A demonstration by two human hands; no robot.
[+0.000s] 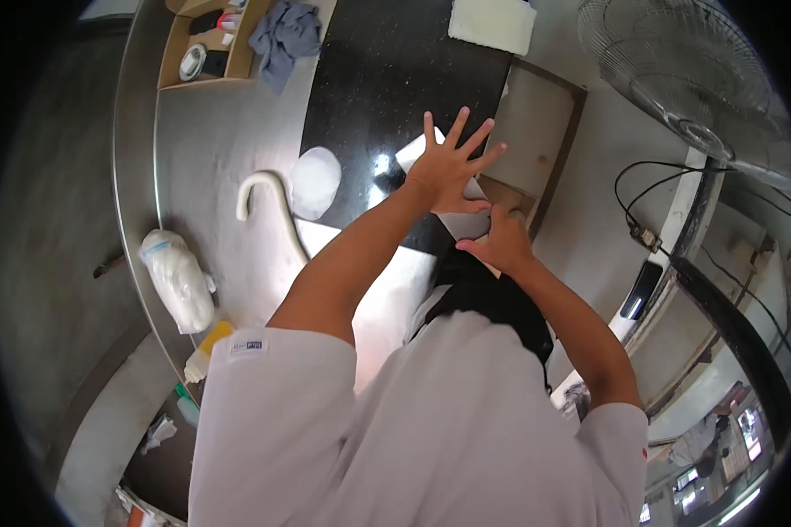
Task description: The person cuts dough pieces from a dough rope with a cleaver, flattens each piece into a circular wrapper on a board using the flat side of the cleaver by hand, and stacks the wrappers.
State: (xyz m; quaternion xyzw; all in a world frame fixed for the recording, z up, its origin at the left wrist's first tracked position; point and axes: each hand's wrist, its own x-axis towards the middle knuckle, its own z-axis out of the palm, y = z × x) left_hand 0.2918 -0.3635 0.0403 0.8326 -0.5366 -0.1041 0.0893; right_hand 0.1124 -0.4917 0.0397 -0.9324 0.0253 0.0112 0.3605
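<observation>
My left hand (451, 161) spreads its fingers wide, back upward, over a pale smooth flat piece (468, 221) at the right edge of the black glossy worktop (369, 85). The far end of that piece shows white beyond my knuckles; my hand covers its middle. At its near end is my right hand (511, 240), thumb and fingers curled around the edge. Whether the piece is a sheet or a thin box I cannot tell. To the left lie a translucent white disc (316, 183) and a pale hooked tube or rope (263, 184), whose lower end passes behind my left arm.
A steel table (204, 138) extends left, bearing a cardboard box (171, 62) of small items, a grey-blue cloth (287, 36), a filled white plastic bag (178, 280) and a yellow-and-white squeeze bottle (205, 352). A white block (492, 25) lies at the back. On the right are a fan (692, 79) and cables (639, 197).
</observation>
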